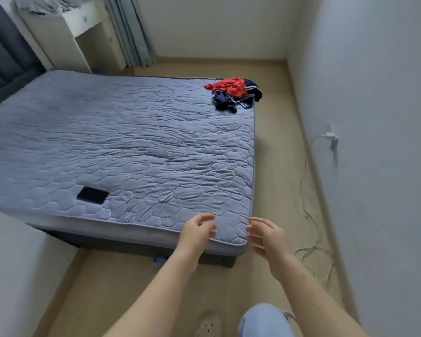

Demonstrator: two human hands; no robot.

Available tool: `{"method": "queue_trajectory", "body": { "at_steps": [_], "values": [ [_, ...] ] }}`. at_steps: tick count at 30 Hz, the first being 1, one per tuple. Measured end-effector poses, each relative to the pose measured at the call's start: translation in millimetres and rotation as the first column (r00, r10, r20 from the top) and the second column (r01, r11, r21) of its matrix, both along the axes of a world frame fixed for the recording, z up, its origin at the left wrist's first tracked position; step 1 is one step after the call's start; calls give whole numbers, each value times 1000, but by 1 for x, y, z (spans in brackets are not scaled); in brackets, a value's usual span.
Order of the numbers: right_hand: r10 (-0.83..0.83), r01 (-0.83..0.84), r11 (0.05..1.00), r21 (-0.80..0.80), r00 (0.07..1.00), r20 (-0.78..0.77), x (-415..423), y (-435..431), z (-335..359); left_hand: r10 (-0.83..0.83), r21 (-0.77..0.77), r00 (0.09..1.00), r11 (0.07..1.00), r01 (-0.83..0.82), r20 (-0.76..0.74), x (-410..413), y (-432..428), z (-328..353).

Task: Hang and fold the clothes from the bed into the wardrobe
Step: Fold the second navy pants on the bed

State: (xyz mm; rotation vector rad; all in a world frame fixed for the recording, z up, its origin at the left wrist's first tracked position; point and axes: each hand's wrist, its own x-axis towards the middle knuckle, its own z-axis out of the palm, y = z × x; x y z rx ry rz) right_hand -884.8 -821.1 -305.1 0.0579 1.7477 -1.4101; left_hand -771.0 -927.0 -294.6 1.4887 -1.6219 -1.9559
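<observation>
1. A bed with a blue-grey quilted, hexagon-stitched cover (131, 142) fills the left and middle of the view, with its dark padded headboard (5, 57) at the far left.
2. A crumpled pile of red and navy-blue clothes (232, 93) lies on the bed at its far right corner, the red cloth on top of the white-striped navy cloth.
3. A flat black rectangular phone (93, 195) lies on the cover near the bed's near edge, towards the left and well apart from the clothes.
4. The left hand (197, 233) hovers over the near right corner of the bed, its fingers loosely bent and released, grasping nothing.
5. The right hand (265, 237) hovers just beside it at the same corner's outer edge, palm turned towards the left hand. Its fingers are relaxed and empty, and the two hands are apart.
6. Both hands are well apart from the clothes, which lie at the other end of the bed's right edge.
7. A white bedside cabinet (66, 32) stands by the headboard end, near a grey-blue curtain (131, 30).
8. On the pale wooden floor (277, 81) along the right wall, a thin cable (301, 183) trails down from a white plug (331, 137) in the wall.
9. A light-blue denim leg (263, 322) and a white perforated clog (208, 324) show at the bottom edge.
</observation>
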Motion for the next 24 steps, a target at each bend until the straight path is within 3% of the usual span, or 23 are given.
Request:
{"method": "queue_trajectory", "body": {
  "at_steps": [4, 8, 21, 24],
  "values": [
    [-164, 164, 986, 1, 986, 25, -41, 1, -8, -107, 27, 994, 994, 106, 1, -57, -16, -4],
    [-224, 223, 974, 30, 973, 58, -80, -2, -15, -161, 39, 987, 986, 160, 11, -110, -25, -11],
    [-179, 179, 984, -17, 984, 13, -351, 0, 4, -164, 41, 987, 986, 163, 3, -400, -17, -2],
    [-177, 178, 984, -13, 984, 10, -406, 0, 9, -218, -24, 976, 976, 218, -6, -461, -15, 4]
  ]
}}
